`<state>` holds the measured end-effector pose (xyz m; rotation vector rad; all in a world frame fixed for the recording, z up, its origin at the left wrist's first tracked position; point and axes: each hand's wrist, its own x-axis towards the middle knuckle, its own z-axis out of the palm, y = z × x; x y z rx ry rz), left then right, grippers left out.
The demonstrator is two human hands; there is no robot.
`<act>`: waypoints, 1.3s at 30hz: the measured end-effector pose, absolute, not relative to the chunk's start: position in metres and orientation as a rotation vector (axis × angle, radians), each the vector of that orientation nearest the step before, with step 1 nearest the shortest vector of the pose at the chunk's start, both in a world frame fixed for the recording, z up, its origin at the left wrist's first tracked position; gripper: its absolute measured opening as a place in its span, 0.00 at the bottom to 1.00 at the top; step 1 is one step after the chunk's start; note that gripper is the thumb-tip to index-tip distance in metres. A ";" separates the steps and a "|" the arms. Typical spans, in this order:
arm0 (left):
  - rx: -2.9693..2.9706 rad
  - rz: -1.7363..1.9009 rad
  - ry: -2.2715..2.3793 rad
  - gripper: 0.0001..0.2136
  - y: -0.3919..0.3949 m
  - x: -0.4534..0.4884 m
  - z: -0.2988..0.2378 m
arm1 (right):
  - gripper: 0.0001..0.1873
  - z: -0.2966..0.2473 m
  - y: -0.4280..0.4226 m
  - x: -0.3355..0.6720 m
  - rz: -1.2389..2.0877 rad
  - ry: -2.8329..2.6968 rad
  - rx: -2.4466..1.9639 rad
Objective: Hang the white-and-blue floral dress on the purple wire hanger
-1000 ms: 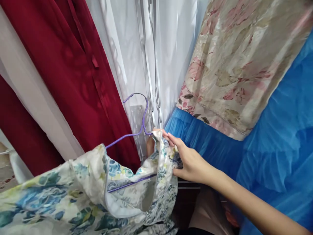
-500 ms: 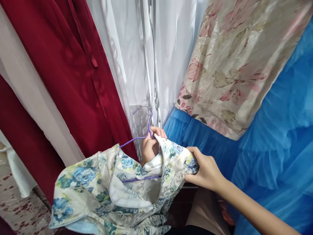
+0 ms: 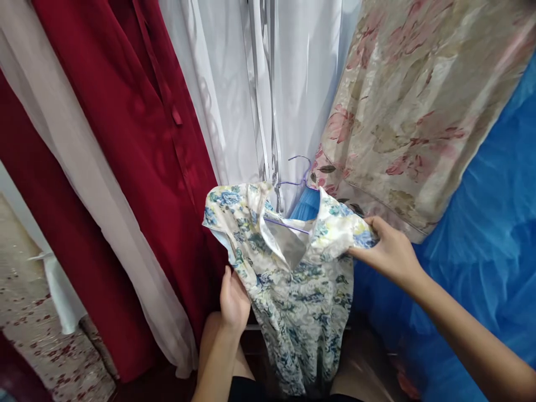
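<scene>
A white dress with blue, green and yellow flowers hangs upright in front of me on a thin purple hanger. The hanger's hook sticks up behind the neckline, and its lower bar shows across the neck opening. My right hand pinches the dress's right-side sleeve between thumb and fingers, drawing it outward. At the opposite edge, below the other sleeve, is my left hand, thumb up and apart from the cloth. Its other fingers are partly hidden behind the dress.
Red satin cloth, white gowns, a beige rose-print garment and blue ruffled tulle hang close around. Sheer pale pink fabric hangs at left, with a red-speckled garment beyond it. My knees show below.
My left hand has let go of the hanger's neck and come down to the dress's left edge. The dress has swung more upright and moved right, its sleeve still in my right hand.
</scene>
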<state>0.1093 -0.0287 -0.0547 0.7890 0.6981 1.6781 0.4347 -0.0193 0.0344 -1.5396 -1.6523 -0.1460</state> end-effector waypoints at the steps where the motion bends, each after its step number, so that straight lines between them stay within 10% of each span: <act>1: 0.750 1.686 0.751 0.31 -0.032 0.109 -0.067 | 0.22 0.045 -0.015 0.428 -0.151 -1.666 -1.542; 9: 0.897 1.584 1.100 0.35 -0.055 0.113 -0.153 | 0.27 0.048 -0.002 0.418 -0.122 -1.880 -1.230; 17: 1.054 1.291 1.071 0.34 -0.081 0.132 -0.130 | 0.25 -0.015 -0.039 0.395 -0.168 -1.319 -1.115; 20: 1.116 1.270 1.063 0.31 -0.083 0.143 -0.129 | 0.10 -0.066 -0.071 0.345 0.304 -1.027 -1.090; 24: 1.282 1.168 1.002 0.26 -0.084 0.143 -0.134 | 0.20 -0.115 -0.089 0.294 0.916 -1.198 -1.087; 39: 1.155 1.431 1.227 0.29 -0.078 0.134 -0.141 | 0.22 -0.104 -0.099 0.307 1.191 -1.342 -1.066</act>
